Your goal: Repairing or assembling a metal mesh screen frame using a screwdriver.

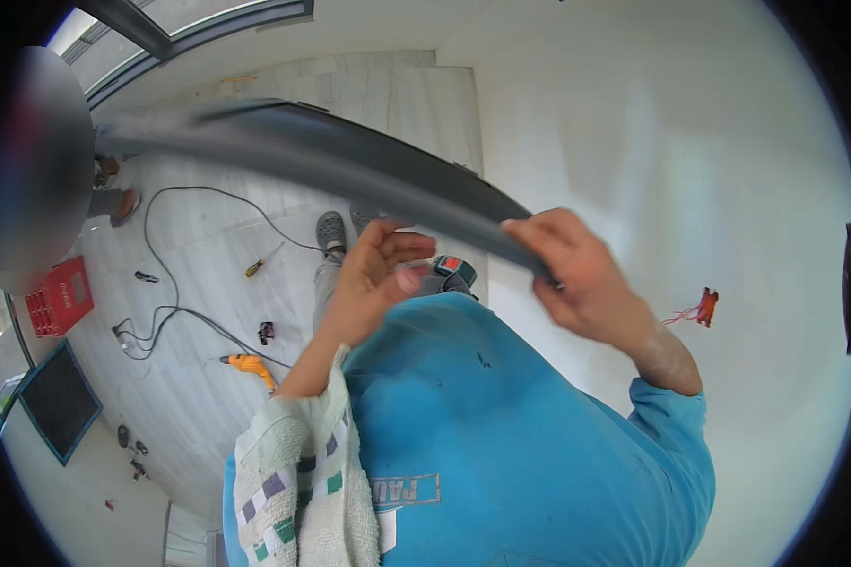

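"What do we hold?"
"Our right fingers [550, 230] grip one end of a long gray bar [350, 159], up in the air."
"And our left fingers [409, 243]?"
"Open, a bit bent, near the bar. Below, an orange drill [247, 365] lies on the floor [378, 85]."

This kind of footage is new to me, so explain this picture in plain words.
There is no machine here, only a person's two bare hands. The one picture comes from a wide fisheye camera on the person's head, looking down, so straight edges bend. The right hand grasps one end of a long dark grey frame piece. The left hand is open just below it in the view; whether it touches is hard to tell. On the pale floor lie an orange drill, a screwdriver and a dark cable. A red crate is at the left.
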### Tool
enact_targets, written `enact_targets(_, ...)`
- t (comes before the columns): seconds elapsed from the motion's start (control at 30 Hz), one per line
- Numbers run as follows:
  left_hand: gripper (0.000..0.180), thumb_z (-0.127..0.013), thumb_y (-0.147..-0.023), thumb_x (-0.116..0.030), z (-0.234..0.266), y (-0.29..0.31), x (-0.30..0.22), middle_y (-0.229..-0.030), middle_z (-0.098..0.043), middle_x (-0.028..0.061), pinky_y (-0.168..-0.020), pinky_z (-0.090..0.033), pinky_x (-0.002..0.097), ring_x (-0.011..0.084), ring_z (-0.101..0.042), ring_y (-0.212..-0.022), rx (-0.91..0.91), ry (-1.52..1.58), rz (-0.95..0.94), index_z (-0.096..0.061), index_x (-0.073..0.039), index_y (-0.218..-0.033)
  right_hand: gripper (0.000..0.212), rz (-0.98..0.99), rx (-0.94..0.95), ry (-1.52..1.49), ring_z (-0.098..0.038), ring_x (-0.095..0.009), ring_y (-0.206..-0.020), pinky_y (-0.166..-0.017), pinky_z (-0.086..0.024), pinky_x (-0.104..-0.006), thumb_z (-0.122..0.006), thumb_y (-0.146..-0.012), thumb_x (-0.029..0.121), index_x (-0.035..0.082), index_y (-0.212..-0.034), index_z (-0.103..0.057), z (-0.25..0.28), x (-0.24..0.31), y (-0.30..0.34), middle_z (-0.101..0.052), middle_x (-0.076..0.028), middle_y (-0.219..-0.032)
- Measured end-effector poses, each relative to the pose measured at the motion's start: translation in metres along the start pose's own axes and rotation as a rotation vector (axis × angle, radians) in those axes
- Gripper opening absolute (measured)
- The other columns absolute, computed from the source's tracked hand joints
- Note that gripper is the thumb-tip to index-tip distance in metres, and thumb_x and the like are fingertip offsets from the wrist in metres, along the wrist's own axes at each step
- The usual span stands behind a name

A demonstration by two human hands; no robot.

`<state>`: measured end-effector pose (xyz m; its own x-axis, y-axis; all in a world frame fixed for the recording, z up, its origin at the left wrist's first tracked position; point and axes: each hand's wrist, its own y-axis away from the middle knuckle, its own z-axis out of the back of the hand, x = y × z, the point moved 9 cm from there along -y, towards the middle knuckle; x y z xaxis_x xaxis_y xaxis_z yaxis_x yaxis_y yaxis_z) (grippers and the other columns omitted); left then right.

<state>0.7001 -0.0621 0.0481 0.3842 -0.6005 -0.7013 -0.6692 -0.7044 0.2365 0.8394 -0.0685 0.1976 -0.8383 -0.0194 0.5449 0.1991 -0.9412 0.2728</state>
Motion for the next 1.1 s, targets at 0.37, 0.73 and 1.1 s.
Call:
enact_targets(0.37, 0.070, -0.063, -0.081, -0.025, 0.054, 0.050, -0.047, -0.125, -0.048, 0.0278, -0.090, -0.048, 0.0411, 0.0312, -0.055, -0.110, -0.468, -0.026, 0.298, -0.031, 0.012, -0.131, 0.051, 0.379, 0.032, -0.414, -0.046, -0.032, -0.111, -0.098, -0.036, -0.0401, -0.062, -0.079, 0.025, 0.007, -0.125, -0.050, -0.088, -0.020, -0.071, -0.050, -0.016, -0.117)
enact_targets(0.73, 0.067, -0.070, -0.071, -0.014, 0.042, 0.131, -0.109, -0.114, -0.055, 0.0294, -0.089, -0.048, 0.0499, 0.0433, -0.055, -0.109, -0.474, -0.210, -0.055, -0.041, 0.006, -0.127, 0.065, -0.415, -0.004, -1.404, -0.061, -0.022, -0.087, -0.078, -0.049, -0.0324, -0.057, -0.083, 0.053, -0.002, -0.119, -0.052, -0.157, -0.181, -0.182, -0.061, -0.012, -0.094)
enact_targets(1.1, 0.029, -0.063, -0.084, -0.002, 0.134, 0.194, -0.070, -0.098, -0.059, 0.0032, -0.093, -0.045, 0.0392, 0.0190, -0.059, -0.098, -1.007, 0.155, -0.526, -0.049, -0.005, -0.109, 0.030, 0.263, -0.565, -1.233, -0.059, -0.016, -0.058, -0.056, -0.051, -0.0268, -0.064, -0.086, 0.028, 0.000, -0.093, -0.055, 0.010, -0.045, -0.154, -0.061, -0.008, -0.072)
